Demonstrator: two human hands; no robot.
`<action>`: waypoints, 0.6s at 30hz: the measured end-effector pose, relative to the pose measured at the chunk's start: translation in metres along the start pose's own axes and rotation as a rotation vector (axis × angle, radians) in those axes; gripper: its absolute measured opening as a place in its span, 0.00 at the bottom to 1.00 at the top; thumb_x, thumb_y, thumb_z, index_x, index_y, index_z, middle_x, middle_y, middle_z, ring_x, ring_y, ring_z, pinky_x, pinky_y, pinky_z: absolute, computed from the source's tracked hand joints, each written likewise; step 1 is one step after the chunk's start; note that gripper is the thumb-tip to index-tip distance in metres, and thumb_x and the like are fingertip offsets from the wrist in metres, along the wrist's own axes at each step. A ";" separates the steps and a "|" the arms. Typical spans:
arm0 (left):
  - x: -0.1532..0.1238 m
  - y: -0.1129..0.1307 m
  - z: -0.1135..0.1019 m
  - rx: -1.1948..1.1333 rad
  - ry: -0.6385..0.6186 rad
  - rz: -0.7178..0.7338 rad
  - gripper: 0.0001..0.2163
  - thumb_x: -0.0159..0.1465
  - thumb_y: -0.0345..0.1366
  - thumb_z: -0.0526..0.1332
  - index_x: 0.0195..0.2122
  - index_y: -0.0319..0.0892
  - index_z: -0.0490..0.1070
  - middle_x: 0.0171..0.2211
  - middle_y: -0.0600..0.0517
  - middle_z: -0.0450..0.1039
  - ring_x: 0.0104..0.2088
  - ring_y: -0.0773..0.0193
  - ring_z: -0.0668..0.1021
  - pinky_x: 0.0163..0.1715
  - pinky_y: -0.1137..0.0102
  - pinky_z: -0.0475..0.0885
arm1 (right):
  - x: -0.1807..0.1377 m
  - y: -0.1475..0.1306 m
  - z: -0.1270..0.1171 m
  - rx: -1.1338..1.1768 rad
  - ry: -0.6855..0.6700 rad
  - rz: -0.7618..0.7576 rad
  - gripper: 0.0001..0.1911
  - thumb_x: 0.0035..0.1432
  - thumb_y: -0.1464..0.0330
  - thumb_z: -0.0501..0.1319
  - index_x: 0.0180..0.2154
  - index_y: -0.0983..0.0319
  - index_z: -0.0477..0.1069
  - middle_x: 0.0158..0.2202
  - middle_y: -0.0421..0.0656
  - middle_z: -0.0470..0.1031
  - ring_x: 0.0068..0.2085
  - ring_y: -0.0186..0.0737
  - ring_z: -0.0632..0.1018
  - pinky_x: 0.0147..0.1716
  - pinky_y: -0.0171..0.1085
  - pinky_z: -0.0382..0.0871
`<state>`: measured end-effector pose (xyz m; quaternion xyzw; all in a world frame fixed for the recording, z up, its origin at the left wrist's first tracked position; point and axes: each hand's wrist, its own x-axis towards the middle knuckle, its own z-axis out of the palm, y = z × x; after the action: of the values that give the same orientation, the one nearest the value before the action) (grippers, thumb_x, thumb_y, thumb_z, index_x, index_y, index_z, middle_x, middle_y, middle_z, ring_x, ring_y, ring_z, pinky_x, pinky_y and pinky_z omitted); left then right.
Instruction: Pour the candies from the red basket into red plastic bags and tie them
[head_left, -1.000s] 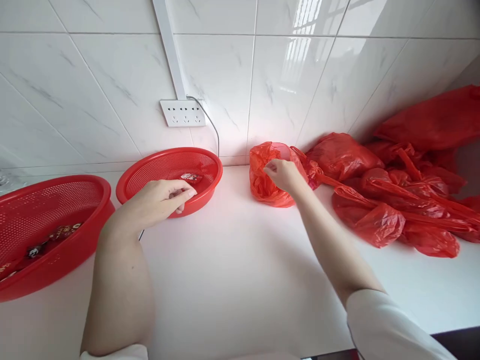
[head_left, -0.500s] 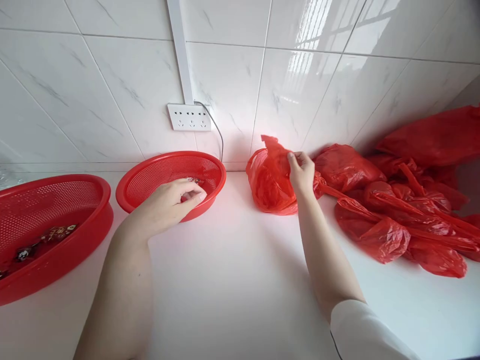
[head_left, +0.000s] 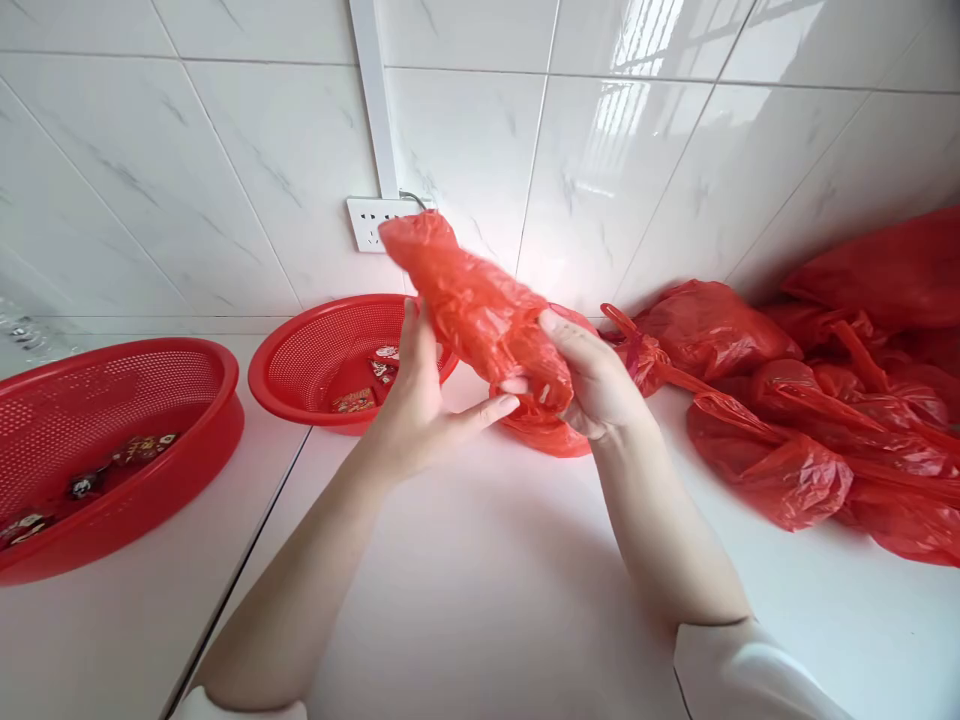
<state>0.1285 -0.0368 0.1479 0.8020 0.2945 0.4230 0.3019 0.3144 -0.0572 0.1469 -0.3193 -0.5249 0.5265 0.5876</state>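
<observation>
A crumpled red plastic bag (head_left: 472, 300) is lifted above the white counter (head_left: 480, 590), in front of the wall socket. My right hand (head_left: 592, 385) grips its lower end with curled fingers. My left hand (head_left: 424, 400) touches the bag's left side with fingers stretched and apart. Behind the hands stands a small red perforated basket (head_left: 300, 350) with a few wrapped sweets in it. Another red bag (head_left: 547, 435) sits on the counter just under my right hand.
A larger red basket (head_left: 112, 450) with several wrapped sweets stands at the left. A heap of red plastic bags (head_left: 795, 400) fills the right side by the tiled wall. A white socket strip (head_left: 367, 222) with a cable hangs on the wall.
My right hand has pulled a red bag up off the counter and toward me. My left hand has left the small basket and come to the bag.
</observation>
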 end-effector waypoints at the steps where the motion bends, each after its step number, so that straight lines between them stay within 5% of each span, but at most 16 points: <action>1: 0.000 0.003 0.002 -0.018 -0.020 -0.004 0.31 0.62 0.42 0.65 0.65 0.55 0.55 0.66 0.47 0.57 0.63 0.51 0.66 0.59 0.56 0.67 | 0.000 0.003 0.003 -0.013 -0.019 0.011 0.18 0.62 0.52 0.57 0.43 0.57 0.72 0.35 0.43 0.78 0.39 0.44 0.80 0.31 0.39 0.79; 5: -0.002 0.006 0.003 0.135 0.079 -0.026 0.08 0.65 0.38 0.59 0.41 0.45 0.77 0.48 0.47 0.75 0.39 0.59 0.80 0.41 0.65 0.76 | 0.001 0.009 0.007 -0.175 -0.015 0.000 0.27 0.64 0.45 0.48 0.47 0.57 0.71 0.36 0.46 0.78 0.42 0.47 0.80 0.33 0.41 0.76; 7: -0.002 0.003 0.000 0.254 0.201 -0.031 0.06 0.62 0.37 0.62 0.33 0.44 0.77 0.42 0.49 0.77 0.31 0.63 0.78 0.33 0.67 0.74 | -0.002 0.007 0.006 -0.280 -0.041 -0.060 0.29 0.63 0.43 0.48 0.50 0.56 0.68 0.41 0.47 0.77 0.43 0.47 0.79 0.35 0.41 0.76; 11: 0.004 -0.006 -0.012 0.170 0.405 -0.093 0.04 0.59 0.36 0.62 0.29 0.43 0.73 0.30 0.53 0.76 0.31 0.62 0.78 0.33 0.68 0.74 | -0.008 0.005 0.001 -0.671 -0.143 -0.167 0.27 0.56 0.52 0.64 0.54 0.54 0.63 0.54 0.45 0.71 0.52 0.46 0.75 0.46 0.42 0.74; 16: 0.014 -0.012 -0.029 -0.063 0.628 -0.080 0.07 0.59 0.42 0.62 0.35 0.46 0.70 0.35 0.53 0.76 0.41 0.57 0.78 0.36 0.66 0.74 | 0.003 0.037 -0.022 -1.385 -0.440 0.415 0.16 0.41 0.66 0.73 0.35 0.58 0.74 0.36 0.42 0.77 0.35 0.44 0.79 0.30 0.37 0.72; 18: 0.016 -0.013 -0.033 -0.181 0.633 -0.070 0.10 0.59 0.45 0.61 0.38 0.47 0.70 0.36 0.52 0.75 0.42 0.57 0.78 0.35 0.66 0.73 | 0.012 0.051 -0.033 -1.475 -0.397 0.487 0.11 0.40 0.71 0.72 0.28 0.59 0.74 0.30 0.42 0.77 0.32 0.44 0.78 0.27 0.36 0.70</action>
<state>0.1051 -0.0088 0.1614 0.5898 0.3624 0.6651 0.2800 0.3301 -0.0271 0.0947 -0.6315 -0.7479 0.2044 -0.0106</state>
